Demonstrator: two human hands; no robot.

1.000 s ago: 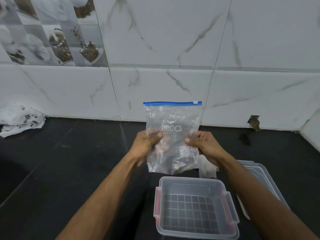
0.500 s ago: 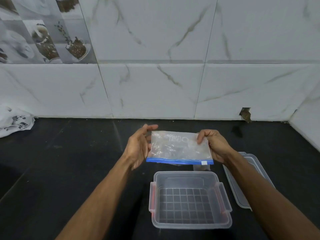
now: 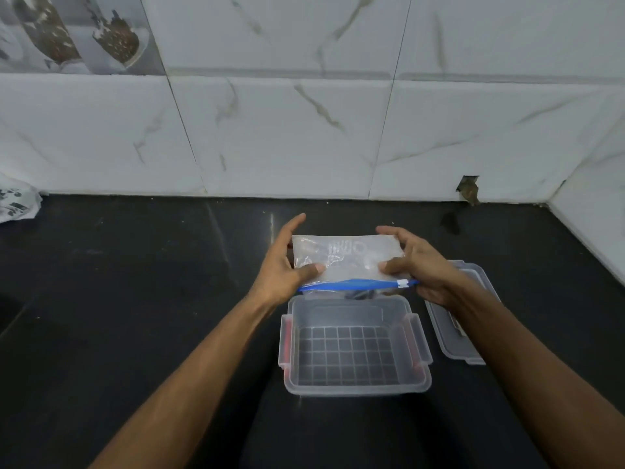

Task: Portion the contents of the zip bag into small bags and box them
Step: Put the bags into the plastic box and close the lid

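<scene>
The clear zip bag (image 3: 348, 258) with a blue zipper strip lies tipped toward me, zipper edge nearest, just above the far rim of the box. My left hand (image 3: 282, 269) holds its left side, thumb on top and fingers stretched behind. My right hand (image 3: 416, 265) pinches the right end near the white slider. Below them an open clear plastic box (image 3: 355, 384) with red-tinted latches sits on the black counter, nothing inside it. Something dark shows under the zipper strip; I cannot tell what it is.
The box's clear lid (image 3: 473, 353) lies on the counter to the right, partly under my right forearm. A white printed plastic bag (image 3: 17, 204) sits at the far left by the wall. Marble-look tiles rise behind; a side wall closes the right.
One second ago the zip bag was upright with the zipper on top. It has been flipped flat, zipper edge toward me, and lowered close over the box.
</scene>
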